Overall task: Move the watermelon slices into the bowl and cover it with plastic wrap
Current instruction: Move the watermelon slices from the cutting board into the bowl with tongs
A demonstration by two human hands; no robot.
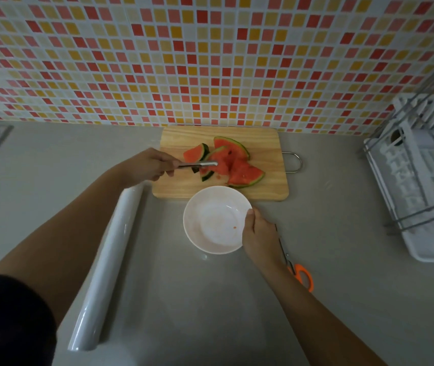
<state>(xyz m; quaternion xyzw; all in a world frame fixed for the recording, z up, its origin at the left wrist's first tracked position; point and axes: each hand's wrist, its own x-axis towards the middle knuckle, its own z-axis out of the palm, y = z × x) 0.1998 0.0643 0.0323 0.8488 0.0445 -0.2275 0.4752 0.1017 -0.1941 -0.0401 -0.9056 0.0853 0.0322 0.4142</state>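
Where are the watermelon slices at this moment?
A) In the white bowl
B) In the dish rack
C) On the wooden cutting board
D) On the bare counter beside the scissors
C: the watermelon slices all lie on the wooden cutting board, while the white bowl in front of it holds only a tiny red speck.

bowl point(214, 220) before board point(268, 186), wrap roll point(107, 262) left

Wall tiles point(210, 62): mosaic of red, pink, yellow and cream squares, white grout.
Counter point(329, 207): plain grey.
Cutting board point(268, 186): pale wood grain.
Watermelon slices point(242, 171): red flesh, green rind.
Bowl point(210, 225): white, one red speck.
Plastic wrap roll point(110, 260): white.
Tongs point(200, 164): silver.
Scissors point(304, 277): orange handles.
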